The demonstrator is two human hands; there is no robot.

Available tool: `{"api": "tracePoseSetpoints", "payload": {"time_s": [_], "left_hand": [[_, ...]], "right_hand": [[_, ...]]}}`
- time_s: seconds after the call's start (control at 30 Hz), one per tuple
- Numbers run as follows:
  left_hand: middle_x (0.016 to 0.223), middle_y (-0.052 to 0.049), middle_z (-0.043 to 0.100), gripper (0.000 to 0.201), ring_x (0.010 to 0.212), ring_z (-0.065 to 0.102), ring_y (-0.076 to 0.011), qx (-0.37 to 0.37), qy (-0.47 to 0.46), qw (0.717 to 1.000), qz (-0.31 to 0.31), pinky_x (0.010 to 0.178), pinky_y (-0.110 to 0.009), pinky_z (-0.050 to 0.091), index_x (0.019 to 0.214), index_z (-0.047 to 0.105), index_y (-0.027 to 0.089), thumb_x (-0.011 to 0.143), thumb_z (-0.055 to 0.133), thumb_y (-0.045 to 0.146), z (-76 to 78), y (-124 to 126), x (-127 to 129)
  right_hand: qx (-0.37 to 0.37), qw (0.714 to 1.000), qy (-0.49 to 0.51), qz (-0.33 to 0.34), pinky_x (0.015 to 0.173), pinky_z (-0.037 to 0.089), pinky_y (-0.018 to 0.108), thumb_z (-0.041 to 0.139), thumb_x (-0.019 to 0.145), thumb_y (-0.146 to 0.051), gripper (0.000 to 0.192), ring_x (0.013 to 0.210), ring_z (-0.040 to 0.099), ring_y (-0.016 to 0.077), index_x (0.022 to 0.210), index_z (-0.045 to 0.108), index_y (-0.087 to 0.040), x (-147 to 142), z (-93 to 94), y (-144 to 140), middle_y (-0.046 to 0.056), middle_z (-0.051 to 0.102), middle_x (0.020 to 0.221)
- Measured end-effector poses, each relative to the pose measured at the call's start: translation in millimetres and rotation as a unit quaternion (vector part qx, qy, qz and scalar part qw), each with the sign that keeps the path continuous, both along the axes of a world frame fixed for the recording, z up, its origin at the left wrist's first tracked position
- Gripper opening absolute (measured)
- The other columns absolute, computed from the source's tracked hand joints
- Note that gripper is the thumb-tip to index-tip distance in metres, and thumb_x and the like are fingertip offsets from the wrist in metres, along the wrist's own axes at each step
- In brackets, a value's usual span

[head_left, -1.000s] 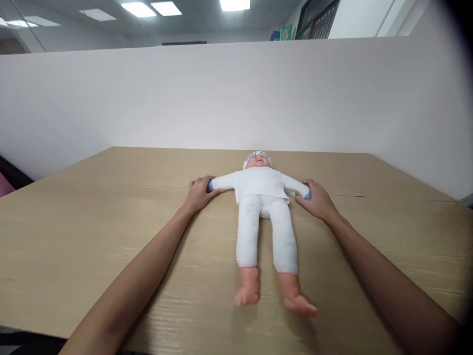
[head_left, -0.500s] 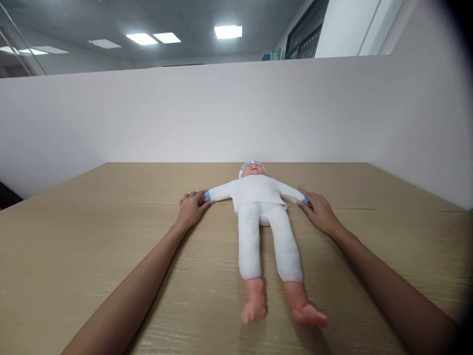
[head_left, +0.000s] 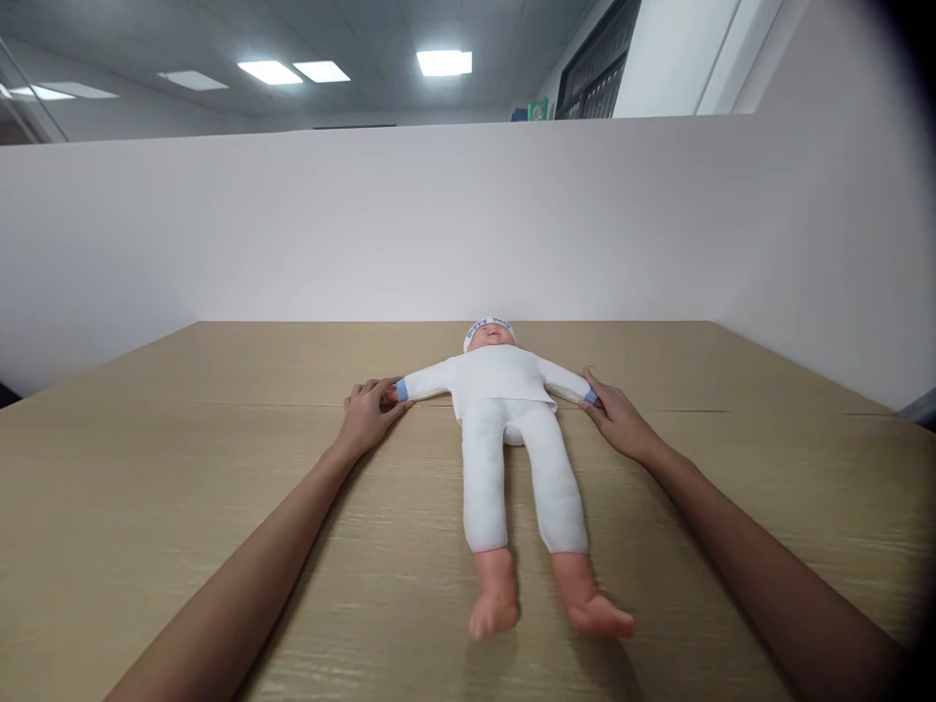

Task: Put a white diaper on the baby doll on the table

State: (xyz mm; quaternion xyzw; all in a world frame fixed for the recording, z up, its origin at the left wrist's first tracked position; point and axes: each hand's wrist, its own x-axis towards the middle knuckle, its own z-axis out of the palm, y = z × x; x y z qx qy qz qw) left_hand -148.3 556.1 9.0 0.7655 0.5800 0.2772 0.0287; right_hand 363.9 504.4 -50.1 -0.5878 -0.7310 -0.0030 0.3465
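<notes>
Baby doll (head_left: 504,429) lies flat on its back at mid-worktop (head_left: 182,468), head toward the far white partition (head_left: 439,224), feet toward the camera. Dress: one-piece white suit covering trunk, both arms and both legs; light-blue cuffs at the wrists; white cap (head_left: 488,328) with a band carrying blue lettering, too small to read. Skin-toned face turned up; bare feet (head_left: 550,614) in the same tone stick out of the trouser legs, toes splayed outward — the one on the picture's right lies more on its side. Arms spread out to either side, legs straight and slightly parted. A little of the suit bunches between the thighs. Left hand (head_left: 366,414) is at the end of the doll's arm on the picture's left: fingers (head_left: 371,388) curled loosely round the cuff and the small hand, which is mostly hidden under them. Right hand (head_left: 618,419) is at the other cuff — fingers laid fairly flat and close together over the doll's hand, thumb alongside; whether they grip it or only press on it I cannot tell. Both forearms are stretched out low over the pale wood-grain worktop. A seam line runs across the surface just under the doll's shoulders.
</notes>
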Motion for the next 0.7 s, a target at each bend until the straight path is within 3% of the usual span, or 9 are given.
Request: {"api": "tracePoseSetpoints", "payload": {"time_s": [0.17, 0.3, 0.53, 0.7], "left_hand": [[0.129, -0.012, 0.074, 0.054, 0.122, 0.059, -0.0383, 0.004, -0.011, 1.000, -0.002, 0.103, -0.051, 0.044, 0.141, 0.069, 0.030, 0.096, 0.068, 0.059, -1.3, 0.9, -1.0], [0.132, -0.010, 0.074, 0.053, 0.119, 0.061, -0.0355, 0.015, -0.027, 0.999, -0.023, 0.105, -0.049, 0.045, 0.137, 0.069, 0.027, 0.094, 0.071, 0.057, -5.2, 5.4, -3.3], [0.128, -0.010, 0.077, 0.050, 0.116, 0.064, -0.0343, 0.020, -0.034, 0.999, -0.020, 0.104, -0.048, 0.047, 0.130, 0.070, 0.024, 0.091, 0.074, 0.055, -6.5, 8.3, -4.5], [0.127, -0.009, 0.077, 0.048, 0.115, 0.064, -0.0339, 0.019, -0.041, 0.999, -0.012, 0.102, -0.048, 0.047, 0.129, 0.070, 0.024, 0.090, 0.076, 0.052, -5.6, 6.1, -3.4]], "right_hand": [[-0.015, 1.000, 0.006, 0.011, 0.118, 0.048, 0.065, 0.044, 0.106, -0.049, 0.075, 0.144, 0.057, 0.0414, 0.174, 0.031, -0.019, 2.5, -2.2, -0.1, 0.019, 0.056, 0.164], [0.006, 0.999, 0.021, 0.025, 0.119, 0.047, 0.063, 0.047, 0.104, -0.046, 0.078, 0.141, 0.058, 0.0398, 0.174, 0.029, -0.018, 5.2, -4.6, 2.8, 0.020, 0.057, 0.162], [0.031, 0.999, 0.025, -0.002, 0.119, 0.045, 0.062, 0.054, 0.100, -0.045, 0.065, 0.137, 0.060, 0.0417, 0.157, 0.055, -0.015, 6.7, -4.1, 6.3, 0.021, 0.066, 0.151], [0.017, 0.999, 0.030, -0.001, 0.115, 0.048, 0.057, 0.055, 0.097, -0.042, 0.062, 0.131, 0.064, 0.0389, 0.154, 0.059, -0.017, 7.5, -4.1, 6.0, 0.018, 0.070, 0.145]]}}
